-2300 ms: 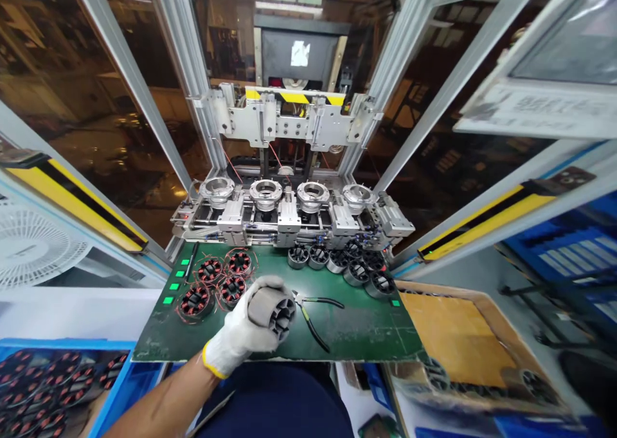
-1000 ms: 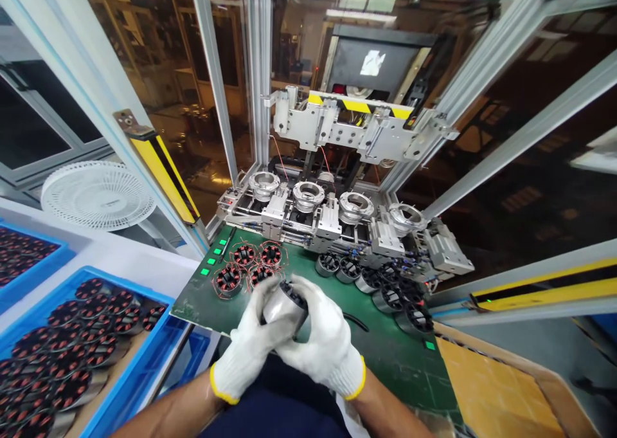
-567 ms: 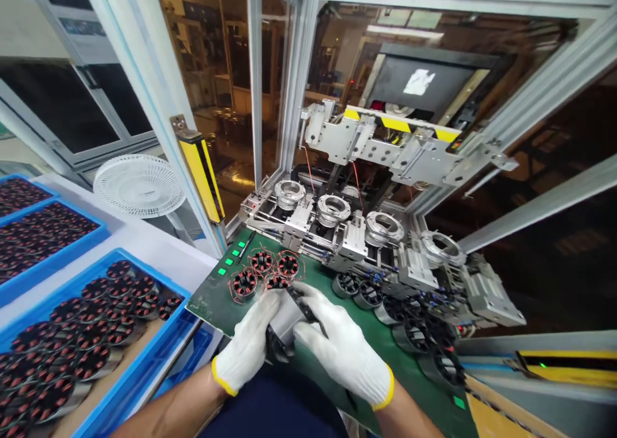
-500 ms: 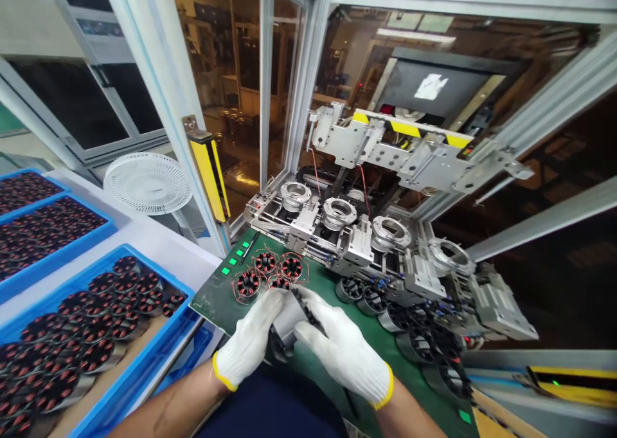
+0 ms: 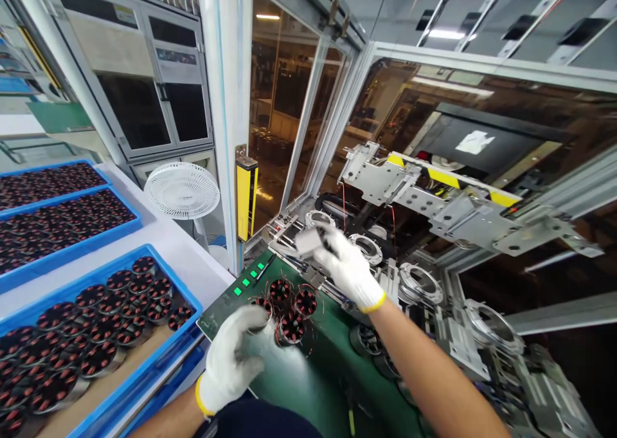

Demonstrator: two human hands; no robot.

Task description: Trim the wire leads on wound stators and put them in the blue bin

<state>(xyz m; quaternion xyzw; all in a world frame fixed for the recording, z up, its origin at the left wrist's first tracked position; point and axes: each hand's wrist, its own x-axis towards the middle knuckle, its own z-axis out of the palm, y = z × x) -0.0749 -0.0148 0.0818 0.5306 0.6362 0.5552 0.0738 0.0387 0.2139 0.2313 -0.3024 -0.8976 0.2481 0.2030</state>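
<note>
My right hand (image 5: 349, 267), in a white knit glove with a yellow cuff, grips a bare motor stator (image 5: 308, 240), a silver cylinder blurred by motion. It holds the stator up beside the leftmost ring fixture (image 5: 319, 219) of the machine; whether the two touch I cannot tell. My left hand (image 5: 231, 348), gloved alike, is over the green table (image 5: 289, 377) with fingers curved and apart, nothing in them. Just beyond its fingertips sit several stators wound with copper wire (image 5: 292, 327), loose wire ends sticking out.
More ring fixtures (image 5: 420, 283) run off to the right beneath a raised metal beam (image 5: 434, 197). Black-lined stators (image 5: 365, 340) stand below my right forearm. Blue trays (image 5: 159, 258) of wound stators, a white fan (image 5: 182, 190) and a yellow sensor post (image 5: 247, 200) are leftward.
Both hands were together around the stator near my body. My right hand has carried it forward to the fixtures; my left has let go and moved left. The view has turned left.
</note>
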